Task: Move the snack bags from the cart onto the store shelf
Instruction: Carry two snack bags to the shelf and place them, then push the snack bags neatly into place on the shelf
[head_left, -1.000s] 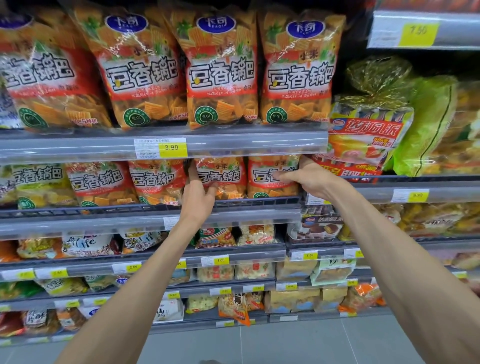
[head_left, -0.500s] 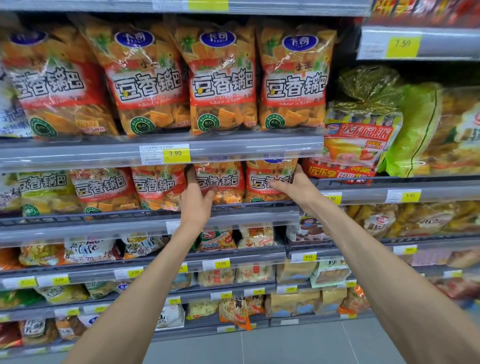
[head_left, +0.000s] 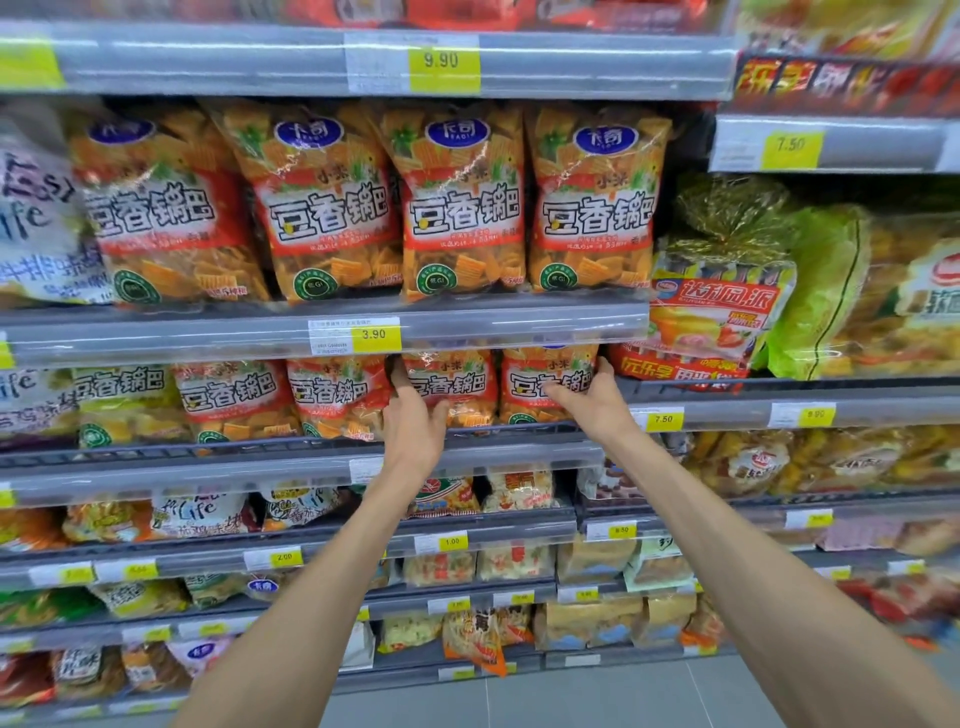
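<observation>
Orange-and-red snack bags stand in rows on two grey shelves. On the lower shelf (head_left: 260, 457), my left hand (head_left: 415, 426) clasps the left side of one orange snack bag (head_left: 457, 384). My right hand (head_left: 592, 395) grips the neighbouring orange snack bag (head_left: 540, 384) at its right edge, at the end of that row. Both bags stand upright on the shelf under the 3.90 price strip. Four larger bags of the same kind (head_left: 452, 208) fill the shelf above. The cart is out of view.
A shelf rail with a price tag (head_left: 374, 335) overhangs the bags right above my hands. To the right sits a separate shelf bay with a red cake pack (head_left: 717, 312) and green bags (head_left: 821, 291). Lower shelves hold several small snack packs. Grey floor tiles lie below.
My view has tilted upward, showing the 9.90 shelf rail above. My right hand has moved left and up onto the end bag's edge; my left hand stays on its bag.
</observation>
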